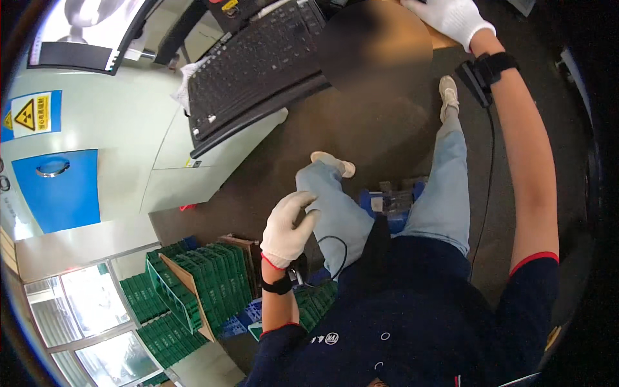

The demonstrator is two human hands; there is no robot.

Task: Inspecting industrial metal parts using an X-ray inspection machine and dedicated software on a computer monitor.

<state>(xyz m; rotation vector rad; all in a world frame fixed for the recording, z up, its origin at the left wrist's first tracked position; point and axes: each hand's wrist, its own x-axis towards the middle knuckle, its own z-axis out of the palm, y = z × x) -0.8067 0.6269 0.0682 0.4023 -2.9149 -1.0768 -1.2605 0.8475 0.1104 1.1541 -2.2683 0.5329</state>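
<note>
My left hand (288, 231), in a white knit glove with a red cuff, hangs above my left thigh. Its fingers are loosely bent, the thumb stands apart, and nothing shows between them. At the top edge, my right hand (454, 18), gloved the same way, reaches to a tan surface (442, 40). The frame cuts off most of its fingers, so what they touch cannot be seen. A blurred round patch hides the area beside it. Left of that patch lies a black keyboard (258, 71) on a black tray. Both wrists wear black straps with cables.
A pale cabinet (122, 129) with a blue panel (58, 190) and a warning sign (32, 116) stands at left, below a monitor (84, 39). Green crates (213, 277) are stacked at lower left. A blue seat or crate (393, 203) shows between my legs. A cable (488, 187) hangs along my right arm.
</note>
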